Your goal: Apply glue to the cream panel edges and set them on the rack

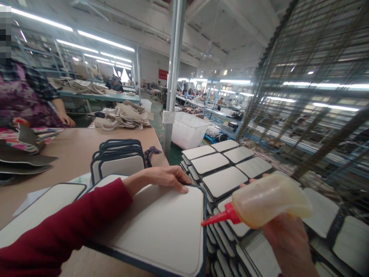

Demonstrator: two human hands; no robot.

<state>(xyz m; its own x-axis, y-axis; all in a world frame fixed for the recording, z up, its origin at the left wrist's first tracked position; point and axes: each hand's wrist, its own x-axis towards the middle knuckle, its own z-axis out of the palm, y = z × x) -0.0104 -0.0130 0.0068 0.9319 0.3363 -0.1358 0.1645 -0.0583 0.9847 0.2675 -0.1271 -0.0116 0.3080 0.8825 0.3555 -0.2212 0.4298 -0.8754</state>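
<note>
My left hand (170, 177) grips the far edge of a white panel (161, 227) with a dark blue border, thumb on its face and fingers over the edge. My right hand (284, 231) is wrapped round a cloudy squeeze bottle (268, 200) of yellowish liquid, tilted down to the left. Its red nozzle (219, 218) points at the panel's right edge and appears to touch it. Part of the right hand is hidden behind the bottle. Another bordered panel (54, 204) lies under my left sleeve.
Several bordered panels (122, 166) stand stacked on the brown table (72, 150). Beyond are cut grey pieces (127, 115). To the right lie rows of stacked panels (225, 181), near a white bin (188, 129), a post (173, 77) and a wire rack (317, 77). A person's hand (66, 118) rests at the left.
</note>
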